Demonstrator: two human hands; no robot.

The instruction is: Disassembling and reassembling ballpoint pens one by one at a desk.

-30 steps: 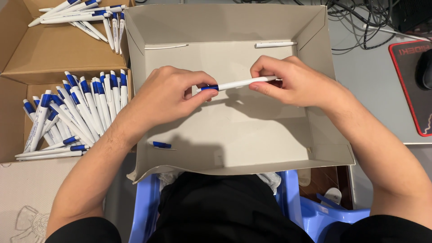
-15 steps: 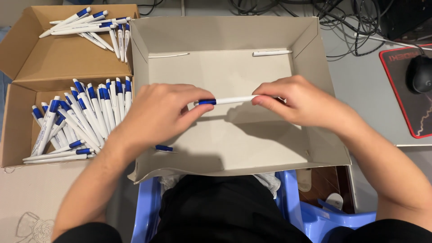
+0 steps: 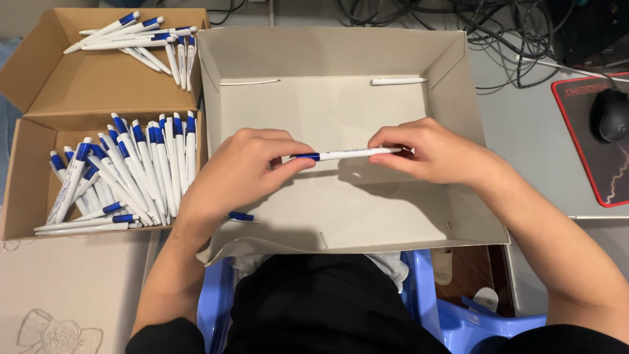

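Assembly step by my read: left hand [image 3: 239, 174] pinches blue end, right hand [image 3: 436, 152] grips white barrel of slim white plastic pen [image 3: 347, 155], held over shallow grey cardboard tray [image 3: 341, 49]. Next needs firm straight push together, I reckon.

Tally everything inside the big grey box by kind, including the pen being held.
White-and-blue pen, held between left hand and right hand: 1
Thin white stick at the back wall: 1
White pen barrel at the back wall: 1
Small blue piece: 1
Total: 4

Bare forearms, black clothing below
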